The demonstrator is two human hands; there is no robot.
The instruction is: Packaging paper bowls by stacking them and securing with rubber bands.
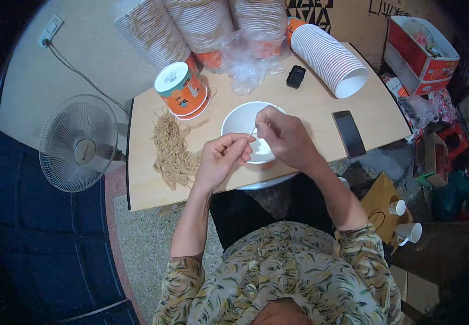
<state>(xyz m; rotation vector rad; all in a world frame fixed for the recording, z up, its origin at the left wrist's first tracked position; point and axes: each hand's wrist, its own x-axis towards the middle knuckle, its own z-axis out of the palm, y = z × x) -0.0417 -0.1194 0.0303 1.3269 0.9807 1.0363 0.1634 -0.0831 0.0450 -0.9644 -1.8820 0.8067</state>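
Observation:
Over a white bowl [235, 120] at the table's near edge, my two hands are close together with fingertips pinched. Between them runs a thin pale strand [253, 131], too fine to make out fully. My left hand [221, 157] pinches at its lower end, thumb against the fingers. Slightly higher, my right hand [286, 135] is curled with thumb and forefinger pressed together at the upper end. Left of the bowl lies a tangled heap of thin tan strands [172, 151]. The bowl's inside is partly hidden by my hands.
Behind the heap stands an upturned orange-and-green paper tub [183, 92]. Wrapped stacks of tubs [202, 27], crumpled clear plastic [250, 65] and a lying tub stack [329, 59] line the back. A black object [295, 77] and phone [348, 134] lie rightward; a fan [80, 143] stands left.

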